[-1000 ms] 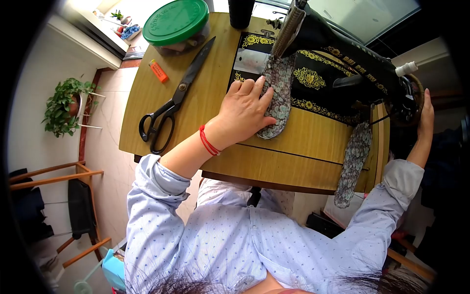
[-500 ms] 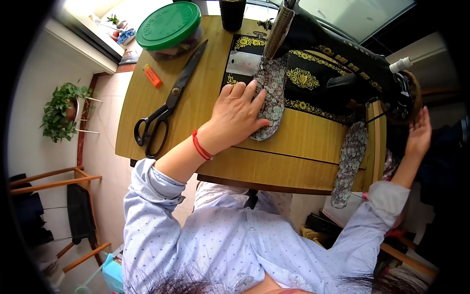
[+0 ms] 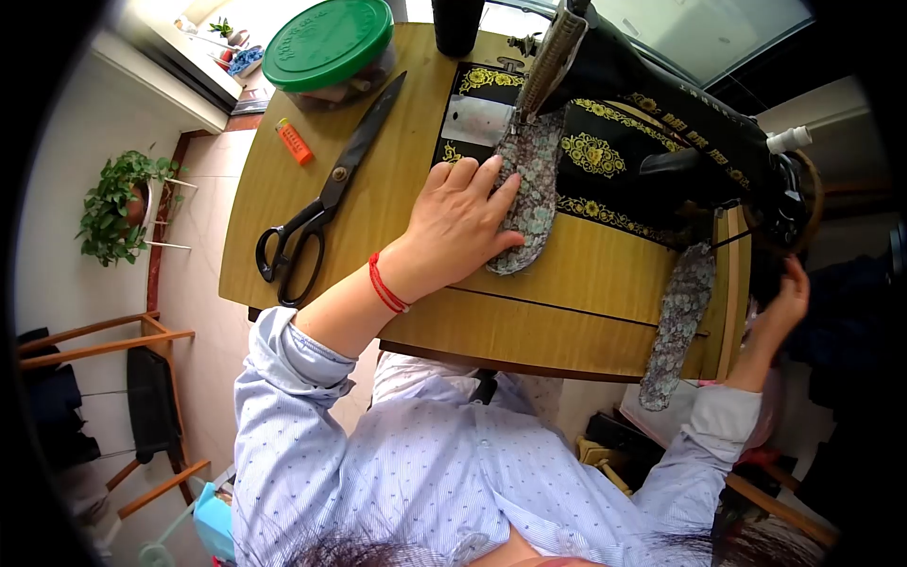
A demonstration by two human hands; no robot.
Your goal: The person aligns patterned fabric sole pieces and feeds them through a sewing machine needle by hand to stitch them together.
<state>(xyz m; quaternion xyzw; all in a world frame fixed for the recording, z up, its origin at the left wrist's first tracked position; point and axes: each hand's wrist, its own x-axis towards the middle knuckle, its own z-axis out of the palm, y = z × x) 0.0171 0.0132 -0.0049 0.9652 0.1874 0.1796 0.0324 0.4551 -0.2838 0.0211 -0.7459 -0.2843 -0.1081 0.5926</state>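
Head view: left hand (image 3: 456, 220) spread flat on patterned insole (image 3: 535, 184).

Got gold flowers (image 3: 593, 154) on a black sewing machine (image 3: 652, 83), mottled grey-green insole (image 3: 534, 189), green lid (image 3: 328, 42), orange lighter (image 3: 295, 142), plus pale blue dotty shirt (image 3: 425, 463).

Pale wall (image 3: 52, 198) at left; a reddish-brown skirting (image 3: 155, 260) separates it from the light tiled floor (image 3: 219, 189). Potted plant (image 3: 113, 222): located beside the skirting. Wooden frame (image 3: 104, 350): lower left, with dark items near it. Wooden surface (image 3: 586, 288): centre. Glass pane (image 3: 709, 33): upper right, dark-edged. Bright light shows at upper left.
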